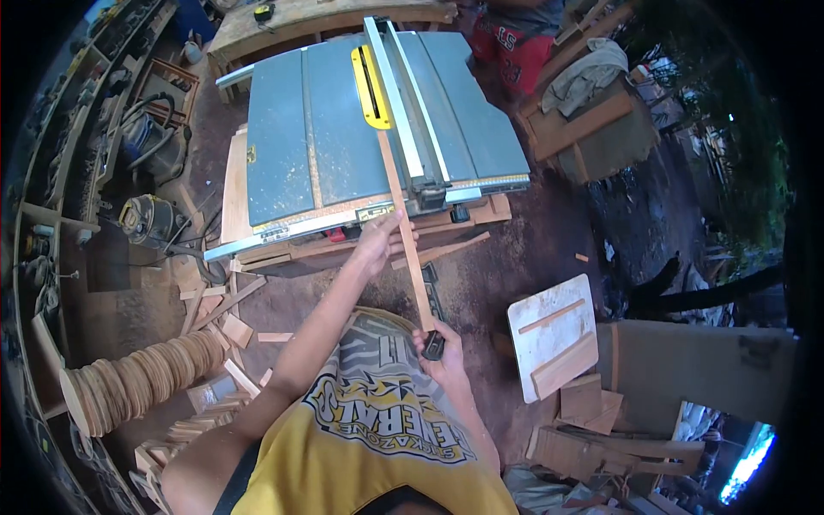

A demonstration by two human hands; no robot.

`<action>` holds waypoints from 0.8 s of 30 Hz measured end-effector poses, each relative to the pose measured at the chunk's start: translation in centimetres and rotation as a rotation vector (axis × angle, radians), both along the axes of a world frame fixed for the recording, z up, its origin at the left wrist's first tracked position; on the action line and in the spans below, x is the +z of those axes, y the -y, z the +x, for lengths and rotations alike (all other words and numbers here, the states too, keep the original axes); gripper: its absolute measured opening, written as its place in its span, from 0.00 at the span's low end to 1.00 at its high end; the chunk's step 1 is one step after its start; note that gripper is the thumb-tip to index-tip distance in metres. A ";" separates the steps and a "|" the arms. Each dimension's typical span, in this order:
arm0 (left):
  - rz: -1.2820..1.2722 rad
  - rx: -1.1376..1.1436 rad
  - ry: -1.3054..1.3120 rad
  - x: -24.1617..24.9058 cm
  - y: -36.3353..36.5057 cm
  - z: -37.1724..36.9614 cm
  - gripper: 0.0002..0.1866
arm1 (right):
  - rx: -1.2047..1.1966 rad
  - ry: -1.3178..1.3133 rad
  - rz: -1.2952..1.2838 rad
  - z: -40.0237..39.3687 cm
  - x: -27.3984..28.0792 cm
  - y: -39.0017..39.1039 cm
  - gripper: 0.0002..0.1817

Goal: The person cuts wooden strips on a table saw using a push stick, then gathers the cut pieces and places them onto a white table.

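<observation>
A long, narrow wood strip (413,257) runs from the yellow blade insert (371,90) of the table saw (343,146) back toward my body, beside the metal fence (399,103). My left hand (378,239) grips the strip near the saw's front edge, fingers wrapped round it. At the strip's near end, my right hand (442,345) is closed on it, next to a black push stick (433,342) that lies partly under the strip. Whether the right hand also holds the push stick is hard to tell. Sawdust lies on the saw's top.
Behind the saw is a workbench (318,19) with a tape measure (264,13). A person in red shorts (508,47) stands at the back right. Stacked wooden discs (142,378) and offcuts (237,330) lie at left, a white board (554,330) at right, a shop vacuum (150,219) at far left.
</observation>
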State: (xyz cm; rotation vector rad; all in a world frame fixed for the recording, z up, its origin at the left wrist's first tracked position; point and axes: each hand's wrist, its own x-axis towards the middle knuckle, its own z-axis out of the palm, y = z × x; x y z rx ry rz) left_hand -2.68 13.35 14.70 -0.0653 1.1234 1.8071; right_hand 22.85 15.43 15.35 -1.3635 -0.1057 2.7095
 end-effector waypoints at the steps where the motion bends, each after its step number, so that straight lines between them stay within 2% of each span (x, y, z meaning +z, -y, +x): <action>1: -0.055 0.002 -0.036 -0.2 0.0 0.0 0.17 | 0.086 0.012 0.017 -0.4 0.7 -0.1 0.17; 7: -0.259 0.023 -0.194 -0.3 0.4 0.2 0.21 | 0.065 0.102 0.332 -1.6 1.2 0.8 0.19; 11: -0.417 0.060 -0.280 0.1 0.4 0.7 0.26 | 0.044 0.063 0.308 -1.2 1.9 0.2 0.24; 17: -0.401 0.211 -0.371 -0.3 0.2 0.9 0.23 | -0.029 -0.086 0.231 -0.6 1.9 0.1 0.23; 20: -0.420 0.216 -0.381 -1.0 0.4 1.0 0.22 | 0.015 -0.010 0.403 -0.6 0.8 0.6 0.18; 24: -0.335 0.226 -0.403 -0.6 0.9 1.8 0.23 | 0.002 0.084 0.384 -1.0 0.3 0.7 0.18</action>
